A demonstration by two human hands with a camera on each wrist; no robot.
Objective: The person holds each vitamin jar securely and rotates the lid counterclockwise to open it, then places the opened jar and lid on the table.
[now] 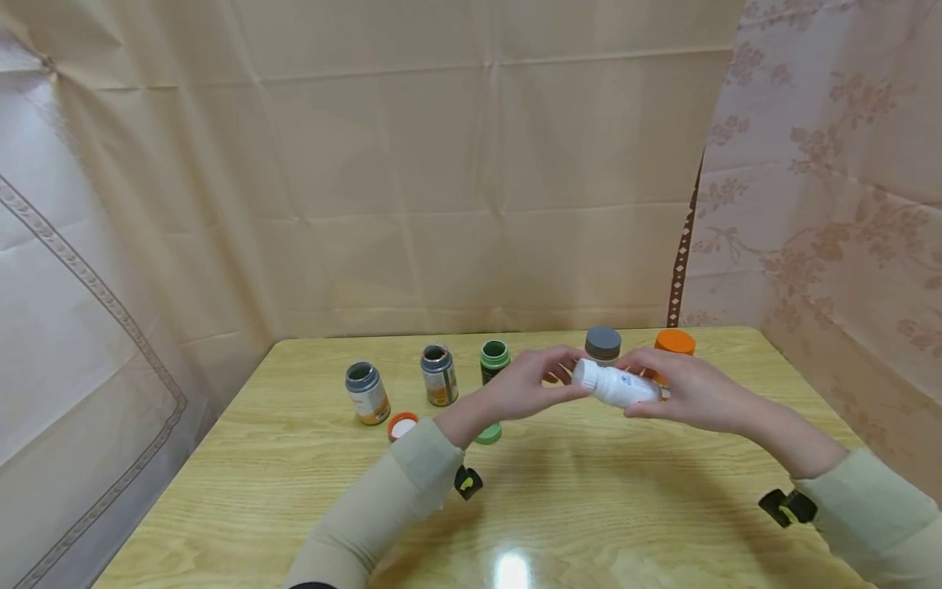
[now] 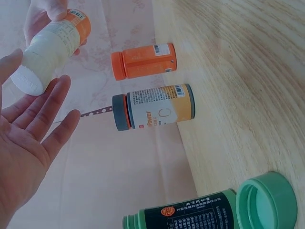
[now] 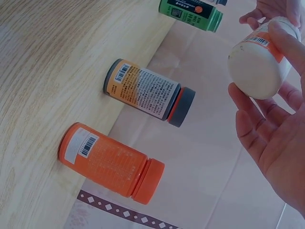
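A white bottle (image 1: 625,388) with a white ribbed cap (image 1: 586,375) is held tilted in the air above the table, its cap end toward the left. My right hand (image 1: 680,388) grips the bottle's body near its base, thumb on one side and fingers on the other. An orange band with a barcode (image 2: 78,21) shows near the base. Around the cap, my left hand (image 1: 531,383) has its thumb and fingers spread. In the left wrist view its fingers (image 2: 55,102) are fairly straight beside the cap; whether they press on it is hard to tell.
Uncapped on the table stand two grey-necked bottles (image 1: 368,394) and a green bottle (image 1: 495,357). An orange-red lid (image 1: 402,425) and a green lid (image 1: 489,433) lie before them. Behind my hands are a capped grey-lidded bottle (image 1: 603,343) and a capped orange bottle (image 1: 675,341). Curtains (image 1: 441,180) surround the table.
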